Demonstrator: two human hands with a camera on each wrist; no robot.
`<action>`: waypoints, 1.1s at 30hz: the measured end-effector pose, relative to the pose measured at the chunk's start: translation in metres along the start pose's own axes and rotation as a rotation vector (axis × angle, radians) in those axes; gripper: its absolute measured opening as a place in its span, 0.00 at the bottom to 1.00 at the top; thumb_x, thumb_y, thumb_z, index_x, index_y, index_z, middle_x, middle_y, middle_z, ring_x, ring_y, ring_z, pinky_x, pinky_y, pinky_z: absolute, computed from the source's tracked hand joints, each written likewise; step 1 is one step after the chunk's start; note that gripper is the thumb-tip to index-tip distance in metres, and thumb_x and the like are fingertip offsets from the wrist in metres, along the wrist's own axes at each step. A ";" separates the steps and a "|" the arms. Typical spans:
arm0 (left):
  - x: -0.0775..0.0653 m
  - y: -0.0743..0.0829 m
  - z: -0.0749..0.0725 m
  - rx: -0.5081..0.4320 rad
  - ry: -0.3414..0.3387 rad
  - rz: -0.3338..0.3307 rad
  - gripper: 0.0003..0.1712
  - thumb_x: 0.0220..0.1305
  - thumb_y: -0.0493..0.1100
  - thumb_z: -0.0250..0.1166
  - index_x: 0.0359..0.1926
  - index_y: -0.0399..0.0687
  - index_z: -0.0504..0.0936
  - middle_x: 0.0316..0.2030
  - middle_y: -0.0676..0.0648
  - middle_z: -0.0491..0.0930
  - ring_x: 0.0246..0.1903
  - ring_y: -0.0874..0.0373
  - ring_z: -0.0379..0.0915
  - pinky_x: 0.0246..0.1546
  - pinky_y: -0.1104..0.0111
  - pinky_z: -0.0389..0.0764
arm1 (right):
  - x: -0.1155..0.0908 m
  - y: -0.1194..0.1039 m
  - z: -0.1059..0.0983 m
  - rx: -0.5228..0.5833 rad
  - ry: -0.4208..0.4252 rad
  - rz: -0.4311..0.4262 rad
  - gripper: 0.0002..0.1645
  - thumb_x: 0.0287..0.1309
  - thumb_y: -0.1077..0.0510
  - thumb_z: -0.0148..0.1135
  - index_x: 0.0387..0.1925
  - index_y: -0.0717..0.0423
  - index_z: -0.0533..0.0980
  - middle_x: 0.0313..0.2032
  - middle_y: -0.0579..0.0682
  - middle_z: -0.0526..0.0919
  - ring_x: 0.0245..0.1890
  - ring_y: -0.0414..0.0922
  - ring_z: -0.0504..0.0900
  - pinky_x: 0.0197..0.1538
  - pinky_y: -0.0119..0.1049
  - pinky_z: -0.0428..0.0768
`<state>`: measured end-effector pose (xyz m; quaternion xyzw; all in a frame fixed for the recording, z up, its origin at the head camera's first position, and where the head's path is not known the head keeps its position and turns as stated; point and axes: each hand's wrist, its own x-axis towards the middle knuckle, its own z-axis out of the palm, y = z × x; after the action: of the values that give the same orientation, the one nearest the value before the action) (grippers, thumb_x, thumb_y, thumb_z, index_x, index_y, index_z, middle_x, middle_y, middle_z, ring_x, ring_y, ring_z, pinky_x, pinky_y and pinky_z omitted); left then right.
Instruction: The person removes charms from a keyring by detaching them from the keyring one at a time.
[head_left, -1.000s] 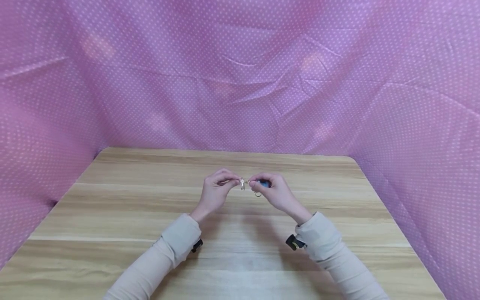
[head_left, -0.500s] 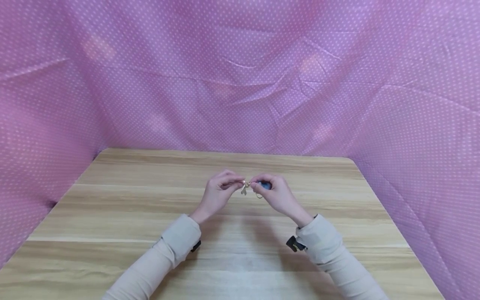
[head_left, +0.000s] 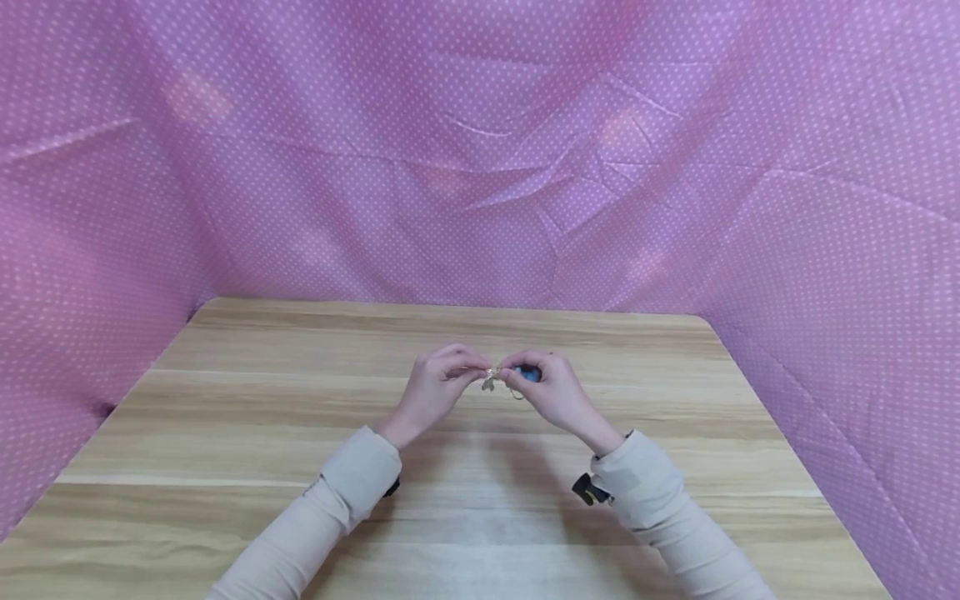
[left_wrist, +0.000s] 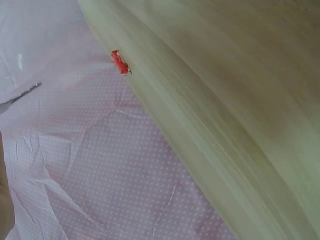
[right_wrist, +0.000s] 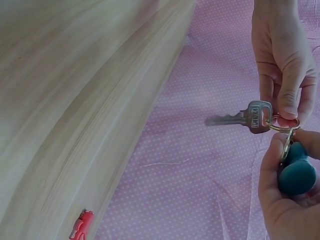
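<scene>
In the head view, my left hand (head_left: 442, 383) and right hand (head_left: 551, 387) meet above the table, fingertips nearly touching. Between them hangs a metal key (right_wrist: 256, 117) on a gold-coloured ring (right_wrist: 275, 125), seen best in the right wrist view. The left thumb and fingers pinch that ring from above. A teal rounded key fob (right_wrist: 297, 176) with a gold clasp (right_wrist: 287, 149) sits in the curled fingers of my right hand, the clasp pinched against the ring. Only a key blade (left_wrist: 22, 96) shows at the left edge of the left wrist view.
A wooden table (head_left: 480, 517) lies beneath the hands, with pink dotted cloth (head_left: 480, 208) round its back and sides. A small red object (left_wrist: 120, 62) lies near a table edge in both wrist views; its kind is unclear.
The left hand has shifted slightly right, toward the right hand, narrowing the gap. The hanging keys have moved a little right and lower. The right hand stays nearly still.
</scene>
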<state>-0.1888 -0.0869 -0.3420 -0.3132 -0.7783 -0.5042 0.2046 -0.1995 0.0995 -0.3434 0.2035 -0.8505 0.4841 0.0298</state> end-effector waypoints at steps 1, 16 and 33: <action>0.000 0.000 0.001 0.013 0.021 0.027 0.05 0.49 0.24 0.64 0.30 0.30 0.82 0.30 0.38 0.81 0.30 0.48 0.80 0.35 0.74 0.82 | 0.000 0.000 0.000 -0.005 0.002 -0.002 0.07 0.57 0.58 0.60 0.35 0.56 0.81 0.27 0.50 0.83 0.22 0.40 0.75 0.24 0.28 0.75; 0.000 -0.006 0.006 -0.122 0.101 0.081 0.03 0.48 0.22 0.63 0.28 0.26 0.80 0.27 0.36 0.80 0.28 0.46 0.79 0.34 0.71 0.83 | -0.002 -0.001 -0.007 0.024 0.021 0.012 0.08 0.56 0.58 0.61 0.35 0.57 0.81 0.28 0.52 0.82 0.24 0.39 0.75 0.26 0.28 0.76; 0.001 -0.033 0.014 -0.368 0.123 -0.335 0.07 0.52 0.31 0.65 0.33 0.30 0.81 0.29 0.51 0.81 0.32 0.65 0.77 0.43 0.70 0.81 | 0.003 0.000 -0.009 0.091 0.001 0.047 0.09 0.58 0.58 0.59 0.37 0.58 0.80 0.32 0.57 0.83 0.31 0.53 0.80 0.29 0.31 0.79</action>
<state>-0.2128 -0.0840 -0.3685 -0.1805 -0.7007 -0.6822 0.1047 -0.2038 0.1055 -0.3380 0.1842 -0.8322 0.5228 0.0098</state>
